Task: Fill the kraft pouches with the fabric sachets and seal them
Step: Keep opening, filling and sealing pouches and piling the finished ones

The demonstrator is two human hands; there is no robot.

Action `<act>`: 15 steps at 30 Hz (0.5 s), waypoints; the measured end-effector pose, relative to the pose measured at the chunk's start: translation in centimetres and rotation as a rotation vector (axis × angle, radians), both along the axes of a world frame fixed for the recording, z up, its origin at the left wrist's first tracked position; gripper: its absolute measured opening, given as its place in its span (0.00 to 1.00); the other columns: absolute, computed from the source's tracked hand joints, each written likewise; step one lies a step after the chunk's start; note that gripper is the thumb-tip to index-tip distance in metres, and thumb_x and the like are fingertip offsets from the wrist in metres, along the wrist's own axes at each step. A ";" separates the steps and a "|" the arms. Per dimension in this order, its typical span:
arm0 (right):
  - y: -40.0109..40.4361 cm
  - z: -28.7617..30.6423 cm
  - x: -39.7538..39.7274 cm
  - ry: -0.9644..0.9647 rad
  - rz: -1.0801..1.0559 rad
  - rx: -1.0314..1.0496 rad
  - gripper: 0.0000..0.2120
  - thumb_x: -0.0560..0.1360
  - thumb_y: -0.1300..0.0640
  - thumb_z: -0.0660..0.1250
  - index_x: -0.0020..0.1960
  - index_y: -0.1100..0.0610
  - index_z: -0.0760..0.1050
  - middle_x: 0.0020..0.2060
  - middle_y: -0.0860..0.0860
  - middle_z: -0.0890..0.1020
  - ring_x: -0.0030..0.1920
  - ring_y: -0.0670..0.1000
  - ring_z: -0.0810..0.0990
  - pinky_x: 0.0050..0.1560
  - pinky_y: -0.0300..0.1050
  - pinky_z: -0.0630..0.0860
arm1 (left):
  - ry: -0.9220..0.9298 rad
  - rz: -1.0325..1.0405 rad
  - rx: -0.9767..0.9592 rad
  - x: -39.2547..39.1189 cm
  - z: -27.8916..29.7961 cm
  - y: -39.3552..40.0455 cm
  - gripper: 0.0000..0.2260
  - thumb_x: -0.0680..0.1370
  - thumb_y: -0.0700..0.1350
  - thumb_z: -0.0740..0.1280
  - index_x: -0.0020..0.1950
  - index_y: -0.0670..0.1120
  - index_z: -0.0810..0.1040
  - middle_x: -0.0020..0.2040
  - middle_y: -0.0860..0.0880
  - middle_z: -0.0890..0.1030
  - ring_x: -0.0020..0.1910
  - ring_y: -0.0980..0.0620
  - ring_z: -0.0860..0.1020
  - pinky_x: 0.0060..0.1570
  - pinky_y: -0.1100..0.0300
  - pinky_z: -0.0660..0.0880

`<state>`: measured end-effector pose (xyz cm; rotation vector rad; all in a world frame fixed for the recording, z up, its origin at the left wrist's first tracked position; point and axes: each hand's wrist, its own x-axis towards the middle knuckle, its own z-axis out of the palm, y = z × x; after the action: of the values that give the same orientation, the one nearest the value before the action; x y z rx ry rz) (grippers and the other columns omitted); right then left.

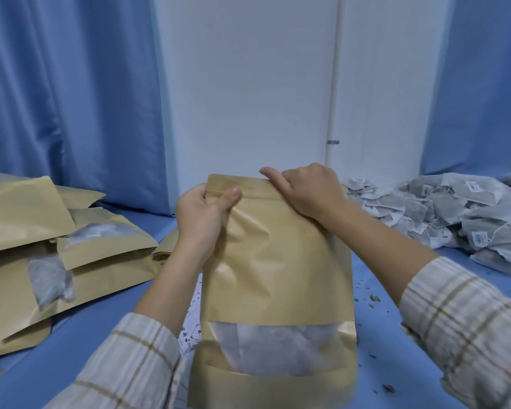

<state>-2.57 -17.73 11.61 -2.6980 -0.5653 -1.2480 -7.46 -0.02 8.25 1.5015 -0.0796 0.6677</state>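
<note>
Pinching kraft pouch (273, 261) top, left hand (202, 212), right hand (307, 190), blue table (396, 364), blue curtains (71, 98)

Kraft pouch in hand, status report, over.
Left hand pinches the upright kraft pouch at its top strip; right hand grips the top edge. Sachets show in its window. Nothing blocking.

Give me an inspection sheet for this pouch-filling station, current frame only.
Surface: blue cloth, green flecks at right.
Job's things: kraft pouch upright, sachets visible in its window; fabric sachets heaped at right; filled pouches stacked at left.
Clutter: printed sheet behind the pouch.
Grips: left hand pinches the pouch's top strip; right hand grips its top edge.
Cables: nothing seen.
Surroundings: blue curtains, white panel.
</note>
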 end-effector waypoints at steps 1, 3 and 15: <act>-0.5 0.0 0.1 0.022 -0.015 0.029 0.30 0.77 0.35 0.49 0.29 0.55 0.71 0.30 0.52 0.78 0.38 0.56 0.74 0.37 0.45 0.60 | 0.003 0.005 0.000 0.1 0.0 0.0 0.09 0.70 0.45 0.76 0.42 0.41 0.80 0.41 0.43 0.84 0.41 0.44 0.82 0.47 0.48 0.78; -1.4 0.0 0.4 0.034 -0.073 0.071 0.31 0.77 0.35 0.47 0.27 0.55 0.67 0.27 0.51 0.75 0.36 0.54 0.69 0.36 0.45 0.60 | -0.003 0.019 0.002 0.2 0.1 0.2 0.11 0.70 0.46 0.76 0.41 0.39 0.79 0.40 0.43 0.83 0.38 0.47 0.80 0.44 0.52 0.78; -6.3 -6.1 0.6 0.965 0.550 0.873 0.28 0.65 0.42 0.74 0.61 0.50 0.72 0.46 0.47 0.84 0.43 0.43 0.84 0.41 0.42 0.79 | 0.030 0.071 -0.347 1.7 -1.1 4.0 0.03 0.75 0.43 0.71 0.42 0.45 0.80 0.43 0.48 0.82 0.42 0.50 0.80 0.47 0.55 0.78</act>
<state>-1.98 -24.06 5.51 -1.8395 -0.4097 0.0496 -5.75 4.00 7.13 1.1833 0.1088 0.6779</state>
